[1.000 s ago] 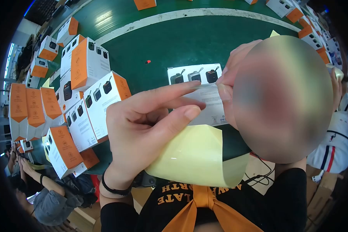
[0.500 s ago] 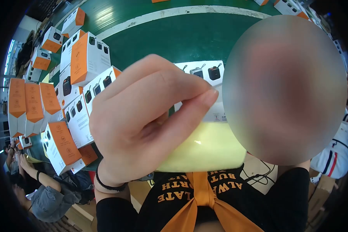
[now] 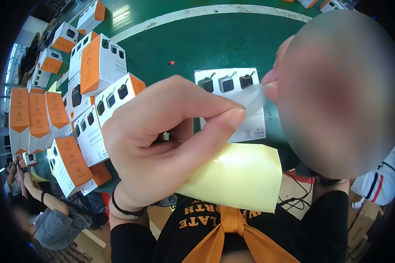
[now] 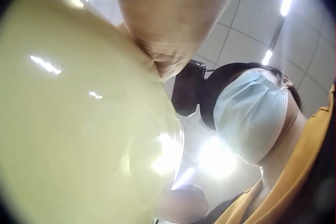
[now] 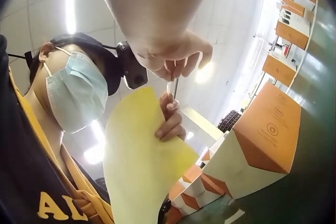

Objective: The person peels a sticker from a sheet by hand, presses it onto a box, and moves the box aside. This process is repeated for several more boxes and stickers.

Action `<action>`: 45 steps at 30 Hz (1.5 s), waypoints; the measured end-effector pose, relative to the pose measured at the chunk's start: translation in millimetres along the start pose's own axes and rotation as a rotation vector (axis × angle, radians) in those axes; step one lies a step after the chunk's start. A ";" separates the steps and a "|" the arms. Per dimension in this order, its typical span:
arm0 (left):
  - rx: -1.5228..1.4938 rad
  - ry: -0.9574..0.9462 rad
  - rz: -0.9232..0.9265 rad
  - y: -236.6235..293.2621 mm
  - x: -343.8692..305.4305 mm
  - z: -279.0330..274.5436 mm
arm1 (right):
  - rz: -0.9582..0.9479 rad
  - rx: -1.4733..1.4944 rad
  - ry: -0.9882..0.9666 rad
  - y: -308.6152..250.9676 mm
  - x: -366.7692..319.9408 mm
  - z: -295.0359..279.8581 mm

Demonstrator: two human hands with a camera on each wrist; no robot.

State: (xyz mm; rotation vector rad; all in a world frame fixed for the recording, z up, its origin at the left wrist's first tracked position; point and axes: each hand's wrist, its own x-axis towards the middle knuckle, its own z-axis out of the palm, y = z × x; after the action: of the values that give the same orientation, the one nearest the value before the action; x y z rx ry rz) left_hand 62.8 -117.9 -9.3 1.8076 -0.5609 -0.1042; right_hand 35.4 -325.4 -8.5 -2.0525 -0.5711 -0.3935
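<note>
Much of the right side of the head view lies under a blurred oval patch point(image 3: 342, 94), which covers nearly all of the right hand point(image 3: 276, 72); only some fingertips show at its edge. The left hand point(image 3: 162, 122) is in plain sight there, its grip narrow: thumb and forefinger pinch one end of a small, clear plastic film point(image 3: 253, 98). At the film's other end the right hand's grip is narrow too, its fingertips on the edge. The film hangs between both hands above a white cardboard box printed with three speakers point(image 3: 226, 85), partly hidden by the left hand, on the dark green tabletop point(image 3: 162, 48). A glossy pale-yellow sheet point(image 3: 241, 177) extends below the left hand; the right wrist view shows fingers against it, while in the left wrist view it blocks the fingers. White-and-orange cardboard boxes point(image 3: 102, 105) stand stacked to the left.
</note>
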 end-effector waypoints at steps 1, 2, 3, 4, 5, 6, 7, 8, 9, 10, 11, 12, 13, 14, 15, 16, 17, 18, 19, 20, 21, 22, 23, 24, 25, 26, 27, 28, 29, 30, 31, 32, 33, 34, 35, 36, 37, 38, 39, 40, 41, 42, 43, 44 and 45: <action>0.004 0.000 -0.005 -1.9 -0.3 0.5 | -0.087 -0.068 0.034 1.3 0.2 -2.7; -0.009 -0.003 0.017 -5.4 -0.5 1.0 | -0.175 -0.137 0.068 1.2 1.1 -3.9; -0.022 -0.006 0.039 -8.0 -1.1 1.2 | -0.073 -0.093 0.187 -6.2 -0.2 -1.9; -0.018 -0.003 0.033 -9.9 -0.9 1.5 | -0.085 -0.101 0.201 -1.9 1.3 -5.7; 0.000 0.005 0.045 -10.8 -1.0 1.9 | -0.096 -0.117 0.217 1.3 1.6 -9.7; 0.017 0.012 0.059 -11.1 -0.5 2.4 | -0.096 -0.119 0.217 -1.0 3.3 -6.7; 0.015 0.011 0.061 -10.6 -0.4 2.5 | -0.039 -0.038 0.155 -5.5 6.0 -0.5; 0.020 0.008 0.077 -9.8 -0.4 2.5 | 0.016 0.043 0.094 -7.4 7.9 2.7; 0.024 0.004 0.092 -9.5 -0.5 2.5 | 0.010 0.076 -0.009 -4.0 9.7 2.3; 0.025 0.003 0.091 -10.6 0.2 1.6 | 0.029 0.037 -0.025 -1.0 5.9 3.3; 0.034 -0.020 0.136 -11.9 0.8 -0.5 | 0.049 -0.003 -0.042 0.4 2.6 3.6; 0.046 -0.044 0.177 -13.6 0.9 -1.4 | 0.052 0.001 -0.043 0.1 3.1 2.2; 0.047 -0.045 0.171 -14.9 -0.1 -0.5 | -0.033 -0.136 -0.005 -1.5 5.1 -0.2; -0.025 -0.060 0.049 -15.9 -1.5 1.7 | -0.119 -0.272 0.033 -3.6 6.8 -2.4; -0.098 -0.072 -0.072 -16.6 -2.7 2.6 | -0.117 -0.268 0.030 -6.6 8.9 -4.2; -0.097 -0.070 -0.079 -17.7 -3.0 1.6 | -0.118 -0.349 -0.026 -9.9 10.9 -5.5; -0.098 -0.096 -0.197 -19.4 -2.2 -0.8 | -0.118 -0.429 -0.082 -11.7 11.0 -4.9; -0.100 -0.120 -0.314 -22.0 0.2 -4.3 | 0.040 -0.252 0.135 -5.2 4.5 4.9; -0.011 -0.153 -0.303 -26.8 5.8 -10.9 | -0.139 -0.400 0.063 1.4 10.8 -7.9; 0.077 -0.140 -0.259 -32.0 10.7 -9.7 | -0.075 -0.357 0.093 6.8 10.1 -6.3; 0.163 -0.130 -0.213 -39.0 15.9 -7.7 | -0.009 -0.317 0.123 10.3 11.8 -2.4; 0.155 -0.133 -0.223 -54.5 22.5 -4.6 | 0.030 -0.292 -0.008 15.2 18.6 -6.1; 0.270 -0.185 -0.022 -75.3 28.4 -0.2 | 0.072 -0.264 -0.140 25.0 28.1 -11.3; 0.384 -0.233 0.184 -87.4 31.8 2.5 | 0.224 0.107 -0.230 55.9 32.0 -12.9; 0.380 -0.233 0.185 -89.7 33.5 2.2 | 0.519 0.180 -0.312 34.5 46.3 -13.0; 0.328 -0.314 -0.004 -90.6 36.2 1.4 | 0.551 0.254 -0.402 49.8 48.9 -13.2; 0.274 -0.397 -0.192 -90.4 39.5 1.0 | 0.582 0.331 -0.489 70.1 52.7 -13.0; 0.234 -0.419 -0.218 -86.7 42.8 1.4 | 0.589 0.334 -0.488 79.2 56.0 -10.0; 0.230 -0.425 -0.224 -87.4 43.5 1.8 | 0.643 0.304 -0.559 85.0 59.5 -4.8; 0.228 -0.434 -0.227 -88.7 43.6 1.1 | 0.695 0.273 -0.632 90.0 60.7 -0.3; 0.226 -0.440 -0.227 -89.1 44.6 0.8 | 0.699 0.273 -0.634 96.6 59.6 2.9; 0.223 -0.441 -0.226 -87.3 44.3 0.9 | 0.661 0.335 -0.658 102.2 57.9 6.3; 0.224 -0.429 -0.244 -84.7 43.0 1.3 | 0.621 0.398 -0.681 105.2 58.0 8.3; 0.225 -0.419 -0.262 -83.2 42.1 1.2 | 0.663 0.383 -0.694 102.4 59.9 10.3; 0.225 -0.422 -0.264 -83.3 41.9 1.4 | 0.665 0.385 -0.693 104.0 60.4 11.9; 0.216 -0.420 -0.268 -83.7 41.9 1.7 | 0.668 0.377 -0.713 106.4 61.1 13.2; 0.208 -0.418 -0.272 -84.3 41.7 1.8 | 0.671 0.368 -0.733 108.0 61.5 14.8; 0.206 -0.420 -0.274 -85.0 41.3 1.9 | 0.674 0.370 -0.733 106.7 61.9 16.5; 0.216 -0.416 -0.261 -85.1 40.5 1.5 | 0.703 0.351 -0.721 102.5 62.5 18.0; 0.227 -0.413 -0.251 -85.6 39.9 1.6 | 0.732 0.336 -0.709 101.2 61.9 19.2; 0.225 -0.415 -0.254 -84.7 40.2 1.4 | 0.735 0.338 -0.710 103.3 61.6 19.8; 0.209 -0.427 -0.280 -82.3 41.3 1.5 | 0.732 0.343 -0.728 106.3 61.9 19.7; 0.193 -0.438 -0.305 -81.1 41.8 1.5 | 0.728 0.347 -0.745 108.2 62.1 20.0; 0.193 -0.438 -0.305 -81.0 41.2 1.7 | 0.727 0.348 -0.746 107.7 61.3 20.7; 0.182 -0.430 -0.314 -80.7 40.4 1.8 | 0.731 0.324 -0.733 106.4 60.3 21.3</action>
State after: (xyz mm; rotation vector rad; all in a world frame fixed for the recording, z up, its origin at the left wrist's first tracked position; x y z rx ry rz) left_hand 123.6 -120.3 -76.0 2.0536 -0.5947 -0.6883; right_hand 144.6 -340.8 -65.5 -1.8858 -0.2330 0.8524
